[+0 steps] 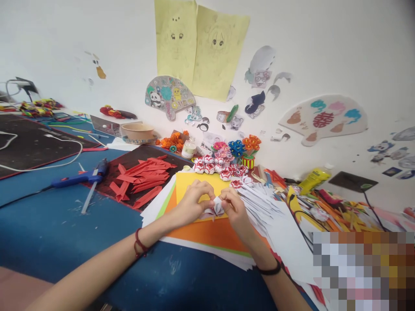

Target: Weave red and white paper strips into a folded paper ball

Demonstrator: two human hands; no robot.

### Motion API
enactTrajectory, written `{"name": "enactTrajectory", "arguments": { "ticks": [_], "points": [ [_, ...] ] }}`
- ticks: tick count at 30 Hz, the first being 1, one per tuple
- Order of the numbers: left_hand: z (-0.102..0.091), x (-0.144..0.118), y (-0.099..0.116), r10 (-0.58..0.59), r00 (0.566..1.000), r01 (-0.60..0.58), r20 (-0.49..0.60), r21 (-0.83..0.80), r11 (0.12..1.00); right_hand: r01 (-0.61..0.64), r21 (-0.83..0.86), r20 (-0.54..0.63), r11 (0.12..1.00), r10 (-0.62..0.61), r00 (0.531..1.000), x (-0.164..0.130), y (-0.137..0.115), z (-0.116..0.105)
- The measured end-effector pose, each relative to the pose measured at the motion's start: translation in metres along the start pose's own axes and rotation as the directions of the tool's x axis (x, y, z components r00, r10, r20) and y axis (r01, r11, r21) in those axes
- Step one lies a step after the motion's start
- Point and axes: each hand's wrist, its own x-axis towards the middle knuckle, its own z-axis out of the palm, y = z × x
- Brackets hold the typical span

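Note:
Between my two hands is a small piece of folded white paper (218,207), with pinkish parts at its lower edge. My left hand (196,201) pinches its left side between thumb and fingers. On the other side, my right hand (234,209) grips it the same way. Both hands are above a stack of coloured paper sheets (194,235), yellow and orange on top. Just beyond them sit several red-and-white folded paper pieces (226,173). Folded white paper strips (259,205) lie fanned to the right of my right hand.
Folded red paper strips (142,177) lie on a dark mat at left, beside a blue glue gun (81,176). Paper flowers (236,148), a small bottle (188,149) and a bowl (138,131) stand near the wall. A yellow bottle (314,180) and scraps are at right.

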Motion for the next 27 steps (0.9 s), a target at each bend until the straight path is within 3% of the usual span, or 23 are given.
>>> {"name": "enactTrajectory", "arguments": {
  "ticks": [3, 5, 8, 10, 14, 19, 21, 23, 25, 27],
  "points": [
    [-0.003, 0.001, -0.002, -0.032, 0.999, 0.03, -0.01, -0.172, 0.985, -0.191, 0.278, 0.064, 0.941, 0.18, 0.982, 0.001, -0.004, -0.001],
    [-0.005, 0.002, -0.002, -0.053, 0.998, 0.046, -0.023, -0.246, 0.968, -0.367, 0.484, 0.204, 0.794, 0.305, 0.93, 0.0, -0.008, -0.001],
    [-0.009, 0.004, -0.002, -0.019, 0.998, 0.002, -0.056, -0.289, 0.957, -0.536, 0.617, 0.454, 0.576, 0.296, 0.841, -0.002, -0.012, -0.001],
    [-0.012, 0.005, -0.001, 0.029, 0.998, -0.046, -0.063, -0.301, 0.952, -0.551, 0.619, 0.501, 0.56, 0.258, 0.826, -0.003, -0.013, -0.002],
    [-0.019, 0.007, 0.002, 0.107, 0.993, -0.118, -0.054, -0.29, 0.95, -0.498, 0.577, 0.431, 0.648, 0.276, 0.859, -0.002, -0.009, -0.002],
    [-0.025, 0.005, 0.007, 0.115, 0.982, -0.114, -0.152, 0.015, 0.993, -0.331, 0.412, 0.087, 0.849, 0.325, 0.942, -0.001, -0.001, -0.001],
    [-0.023, 0.003, 0.007, 0.065, 0.985, -0.046, -0.158, 0.119, 0.992, -0.207, 0.24, -0.038, 0.949, 0.222, 0.974, -0.002, -0.002, -0.001],
    [-0.019, 0.001, 0.005, 0.024, 0.995, -0.005, -0.092, 0.196, 0.981, -0.041, -0.001, -0.113, 0.999, 0.04, 0.993, -0.004, -0.005, -0.002],
    [-0.017, -0.001, 0.003, 0.019, 1.0, -0.017, -0.007, 0.263, 0.965, 0.109, -0.214, -0.122, 0.971, -0.137, 0.983, -0.005, -0.007, -0.003],
    [-0.016, -0.003, 0.002, 0.042, 0.998, -0.053, 0.04, 0.325, 0.944, 0.169, -0.297, -0.116, 0.94, -0.211, 0.971, -0.004, -0.006, -0.003]
  ]
}}
